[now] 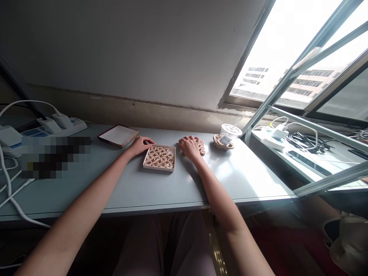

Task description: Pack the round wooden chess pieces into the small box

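A shallow white box (pixel 158 168) lies on the table, filled with rows of round wooden Chinese chess pieces (pixel 157 158) with dark characters. At its far left corner, my left hand (pixel 140 146) has thumb and fingertips closed on the rim. To the right of the box, my right hand (pixel 189 146) rests palm down with fingers apart over a group of loose chess pieces (pixel 202 147). Those pieces at the hand's right side show reddish characters. Others are partly hidden under the palm and fingers.
The box lid (pixel 119 135) lies upturned behind my left hand. A lidded plastic cup (pixel 229 135) with a straw sits in a brown holder (pixel 219 144) on the right. Power strips (pixel 73 126) and white cables crowd the left. A metal frame (pixel 258 115) rises at right.
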{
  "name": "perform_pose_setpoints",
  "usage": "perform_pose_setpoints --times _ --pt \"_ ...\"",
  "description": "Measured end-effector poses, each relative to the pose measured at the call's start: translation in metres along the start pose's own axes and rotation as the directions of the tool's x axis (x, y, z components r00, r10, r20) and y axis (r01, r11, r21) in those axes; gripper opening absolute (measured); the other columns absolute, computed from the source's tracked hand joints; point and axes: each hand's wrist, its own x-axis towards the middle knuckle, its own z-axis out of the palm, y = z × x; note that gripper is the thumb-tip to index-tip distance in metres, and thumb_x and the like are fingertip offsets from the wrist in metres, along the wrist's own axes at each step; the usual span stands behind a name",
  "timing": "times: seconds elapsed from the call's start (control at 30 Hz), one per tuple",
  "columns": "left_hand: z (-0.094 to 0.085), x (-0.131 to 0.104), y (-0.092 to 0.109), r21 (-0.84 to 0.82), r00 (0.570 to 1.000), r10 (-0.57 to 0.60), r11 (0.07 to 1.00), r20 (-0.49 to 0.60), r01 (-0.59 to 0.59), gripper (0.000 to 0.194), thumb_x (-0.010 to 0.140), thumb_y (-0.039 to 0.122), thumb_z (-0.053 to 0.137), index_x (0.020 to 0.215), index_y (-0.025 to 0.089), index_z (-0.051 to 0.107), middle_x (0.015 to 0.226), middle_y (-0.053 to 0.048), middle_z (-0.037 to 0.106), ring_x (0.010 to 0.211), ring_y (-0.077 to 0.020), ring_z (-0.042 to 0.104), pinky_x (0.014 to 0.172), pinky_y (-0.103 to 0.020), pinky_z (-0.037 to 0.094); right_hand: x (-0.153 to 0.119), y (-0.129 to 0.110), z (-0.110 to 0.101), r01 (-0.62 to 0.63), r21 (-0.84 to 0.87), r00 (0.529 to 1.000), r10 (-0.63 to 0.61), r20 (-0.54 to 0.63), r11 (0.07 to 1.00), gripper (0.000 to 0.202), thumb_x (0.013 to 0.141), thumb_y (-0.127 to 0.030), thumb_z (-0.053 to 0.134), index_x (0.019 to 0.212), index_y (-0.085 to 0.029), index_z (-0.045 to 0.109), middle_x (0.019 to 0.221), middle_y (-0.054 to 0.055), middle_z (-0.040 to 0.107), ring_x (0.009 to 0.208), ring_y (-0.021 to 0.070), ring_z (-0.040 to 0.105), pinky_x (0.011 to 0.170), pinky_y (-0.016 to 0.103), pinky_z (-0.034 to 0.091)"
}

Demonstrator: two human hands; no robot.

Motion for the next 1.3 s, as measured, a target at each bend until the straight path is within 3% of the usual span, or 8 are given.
perform_pose_setpoints --times 0.17,0.27,0.33,0.43,0.63,0.9,1.17,1.3 --pt "0.0 0.001 -0.002 -0.019 1.0 -0.009 1.0 0.01 0.009 0.033 0.067 0.044 0.058 0.083 0.017 0.068 0.084 -0.006 0.069 0.077 -0.0208 0.061 0.063 -0.027 0.046 -0.001 0.008 -0.005 -0.08 0.058 0.997 0.081 -0.009 0.995 0.023 0.087 -0.032 0.047 0.104 -0.025 0.06 0.113 0.008 0.055 0.103 0.0263 0.042 0.089 0.042 0.025" --pt "0.001 0.001 -0.003 -0.024 1.0 -0.003 1.0 0.011 0.003 0.032 0.067 0.043 0.057 0.083 0.017 0.068 0.084 -0.006 0.069 0.078 -0.021 0.061 0.063 -0.027 0.046 -0.003 -0.005 -0.018 0.129 0.221 0.991 -0.13 -0.012 0.967 0.024 0.086 -0.035 0.05 0.109 -0.028 0.057 0.113 0.005 0.055 0.104 0.0217 0.045 0.086 0.035 0.029" --pt "0.0 0.001 -0.002 -0.029 1.0 0.014 0.999 0.008 -0.014 0.032 0.068 0.044 0.057 0.082 0.018 0.068 0.087 -0.006 0.068 0.079 -0.021 0.061 0.065 -0.027 0.046 -0.006 -0.017 -0.025 0.264 0.315 0.953 -0.298 0.063 0.911 0.021 0.085 -0.036 0.053 0.103 -0.03 0.06 0.106 0.002 0.058 0.098 0.0184 0.049 0.084 0.032 0.031" --pt "0.0 0.0 -0.002 -0.027 1.0 0.029 0.999 -0.002 -0.029 0.032 0.068 0.043 0.056 0.083 0.017 0.068 0.088 -0.007 0.068 0.08 -0.0213 0.061 0.067 -0.028 0.047 -0.01 -0.029 -0.031 0.328 0.363 0.897 -0.408 0.17 0.872 0.017 0.081 -0.036 0.059 0.097 -0.03 0.062 0.101 -0.001 0.059 0.087 0.0148 0.053 0.082 0.03 0.031" --pt "0.001 0.003 -0.005 -0.02 0.999 0.032 0.999 -0.005 -0.032 0.033 0.067 0.043 0.056 0.083 0.018 0.069 0.088 -0.006 0.068 0.08 -0.0215 0.061 0.068 -0.029 0.047 -0.01 -0.031 -0.025 0.274 0.225 0.952 -0.297 0.077 0.935 0.025 0.086 -0.037 0.051 0.107 -0.026 0.06 0.103 0.005 0.059 0.096 0.0196 0.049 0.081 0.032 0.031" --pt "0.001 0.002 -0.003 -0.017 1.0 0.024 1.0 -0.004 -0.024 0.034 0.066 0.045 0.056 0.083 0.018 0.069 0.088 -0.006 0.069 0.082 -0.0225 0.061 0.068 -0.029 0.047 -0.01 -0.043 -0.022 0.265 0.121 0.963 -0.268 0.01 0.957 0.026 0.085 -0.036 0.053 0.109 -0.026 0.059 0.102 0.006 0.06 0.094 0.0208 0.046 0.079 0.034 0.027" --pt "0.001 0.003 -0.006 -0.01 1.0 0.023 1.0 -0.008 -0.023 0.033 0.067 0.043 0.055 0.084 0.018 0.069 0.087 -0.006 0.068 0.081 -0.0219 0.061 0.067 -0.028 0.047 -0.011 -0.032 -0.031 0.271 0.152 0.946 -0.292 0.142 0.951 0.031 0.079 -0.052 0.055 0.087 -0.025 0.068 0.094 0.006 0.063 0.088 0.0215 0.048 0.08 0.035 0.025" --pt "0.0 0.002 -0.004 -0.033 1.0 0.015 0.999 0.006 -0.015 0.033 0.067 0.044 0.056 0.083 0.018 0.069 0.088 -0.007 0.069 0.081 -0.0227 0.062 0.065 -0.028 0.047 -0.009 -0.031 -0.033 0.228 0.18 0.966 -0.245 0.083 0.957 0.028 0.081 -0.048 0.054 0.089 -0.024 0.067 0.091 0.006 0.064 0.088 0.0211 0.05 0.078 0.034 0.026"
